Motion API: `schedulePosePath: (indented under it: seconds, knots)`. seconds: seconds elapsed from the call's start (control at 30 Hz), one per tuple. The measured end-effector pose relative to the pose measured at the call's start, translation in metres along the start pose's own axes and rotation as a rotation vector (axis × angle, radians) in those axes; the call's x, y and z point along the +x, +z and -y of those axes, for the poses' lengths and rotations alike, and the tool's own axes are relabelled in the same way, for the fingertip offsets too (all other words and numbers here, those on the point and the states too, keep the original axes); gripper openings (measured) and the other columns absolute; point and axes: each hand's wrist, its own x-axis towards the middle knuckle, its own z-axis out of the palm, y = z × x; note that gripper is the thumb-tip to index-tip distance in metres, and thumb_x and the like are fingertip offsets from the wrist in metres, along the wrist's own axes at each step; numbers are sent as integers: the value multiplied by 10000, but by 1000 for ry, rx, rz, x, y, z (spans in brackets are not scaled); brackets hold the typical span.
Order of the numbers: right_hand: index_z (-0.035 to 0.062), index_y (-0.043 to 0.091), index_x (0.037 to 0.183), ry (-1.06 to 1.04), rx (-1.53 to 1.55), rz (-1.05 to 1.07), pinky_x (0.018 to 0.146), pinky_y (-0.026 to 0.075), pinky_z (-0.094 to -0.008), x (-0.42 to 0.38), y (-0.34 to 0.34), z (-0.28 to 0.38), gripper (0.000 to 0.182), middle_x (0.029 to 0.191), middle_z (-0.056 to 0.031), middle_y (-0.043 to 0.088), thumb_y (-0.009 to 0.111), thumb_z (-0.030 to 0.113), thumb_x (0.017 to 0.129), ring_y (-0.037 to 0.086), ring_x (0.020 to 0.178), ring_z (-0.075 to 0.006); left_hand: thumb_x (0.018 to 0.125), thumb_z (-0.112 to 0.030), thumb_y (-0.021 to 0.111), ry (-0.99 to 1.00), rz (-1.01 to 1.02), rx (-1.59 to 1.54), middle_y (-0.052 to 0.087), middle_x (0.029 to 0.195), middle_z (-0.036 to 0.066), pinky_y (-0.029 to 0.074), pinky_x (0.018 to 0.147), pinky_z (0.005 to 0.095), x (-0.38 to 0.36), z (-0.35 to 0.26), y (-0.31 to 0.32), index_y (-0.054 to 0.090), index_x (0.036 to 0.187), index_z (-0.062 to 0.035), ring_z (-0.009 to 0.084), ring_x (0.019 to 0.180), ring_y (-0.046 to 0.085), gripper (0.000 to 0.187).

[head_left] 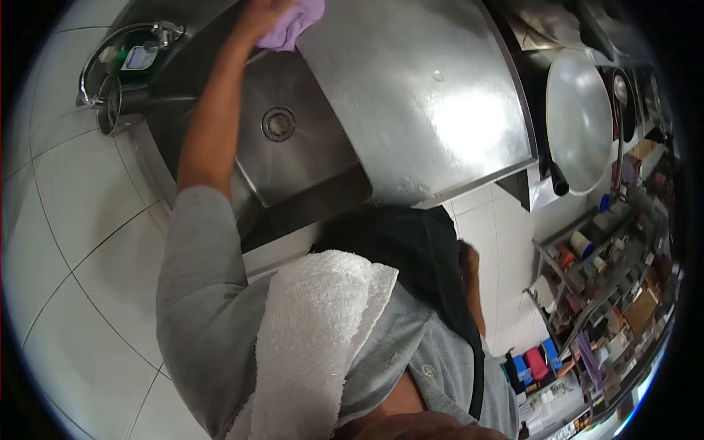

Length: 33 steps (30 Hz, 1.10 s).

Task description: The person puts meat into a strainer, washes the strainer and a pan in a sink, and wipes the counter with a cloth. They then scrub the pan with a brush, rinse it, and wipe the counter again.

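Observation:
My left hand [270, 9] is at the top edge of the view, closed on a bunched purple cloth [295, 26]. The cloth lies where the sink's far rim meets the metal counter [396, 81], and part of my hand is cut off by the frame. Below my outstretched left arm is a steel sink basin [301, 165] with a round drain [279, 124]. My right hand [469, 261] hangs low beside the black apron [400, 231], away from the counter. Its fingers look curled in, with nothing seen in them.
A curved metal faucet [89, 70] and a steel pot-like vessel [121, 103] are at the left, near a green container [139, 59]. A large wok [579, 121] with a black handle sits right of the counter. Loaded shelves [594, 271] stand at lower right.

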Motion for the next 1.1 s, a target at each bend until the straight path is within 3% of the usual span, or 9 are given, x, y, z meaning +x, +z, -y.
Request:
schedulePosePath:
  seconds: [0.07,0.3,0.4,0.43,0.47,0.77,0.87,0.97,1.1]
  knots:
    - [30,553,1092,-29,-1,-58,656,504,-340,-11,19,38,286,932,-91,621,504,220,884,610,783,-204,922,-296,506,105,-34,657,422,1365,172,249,1089,346,-17,-27,44,433,1329,-105,223,1276,394,455]
    - [-16,556,1068,-73,-84,-14,631,514,-310,-9,38,59,284,899,-118,611,506,185,874,616,776,-211,801,-122,522,477,335,-52,540,1220,123,250,1054,551,-226,-188,166,600,1091,-63,273,1197,474,306]
    - [15,612,939,-970,-1321,108,602,481,-356,31,-4,30,273,768,-104,620,488,254,898,609,723,-217,784,-6,550,391,344,-451,593,1098,111,362,1023,435,-240,-187,172,604,1042,-33,270,1066,559,265]
    - [23,605,817,-248,-648,7,612,472,-392,-31,49,73,273,723,-134,617,477,251,898,605,707,-285,815,-14,551,80,441,-653,605,1017,98,414,965,386,-222,-195,140,588,1044,-25,237,1010,570,233]
    - [35,615,816,-866,-1328,58,612,469,-400,-17,32,63,287,762,-163,619,476,273,896,589,703,-329,813,-26,577,-50,283,-686,604,1009,102,433,920,361,-210,-185,119,586,1037,-33,227,955,576,225]
    - [19,636,1043,-628,-1179,54,778,477,-374,38,-18,18,482,946,-162,661,354,386,910,611,894,-262,835,-96,599,-521,-917,-1325,591,992,139,546,741,449,-104,76,-16,510,1066,-25,282,890,619,257]
    - [32,616,796,-1119,-1366,174,614,476,-349,5,14,56,235,738,-121,613,507,220,887,593,670,-251,837,-110,597,-741,-933,-1412,586,974,129,536,728,453,-46,163,6,497,1052,-30,282,846,614,251]
    - [27,601,814,-58,-72,-105,576,468,-313,-18,46,74,178,738,-77,608,536,183,872,584,645,-206,843,-131,596,-566,-924,-1295,575,960,113,520,738,438,-9,100,3,487,1024,-34,270,844,599,232]
    - [16,577,976,-154,-380,32,524,451,-276,-34,49,87,218,823,-77,629,535,207,880,581,650,-171,832,-163,628,-277,-1095,-853,546,893,65,489,659,334,-2,-2,-59,490,961,-46,175,773,564,223]
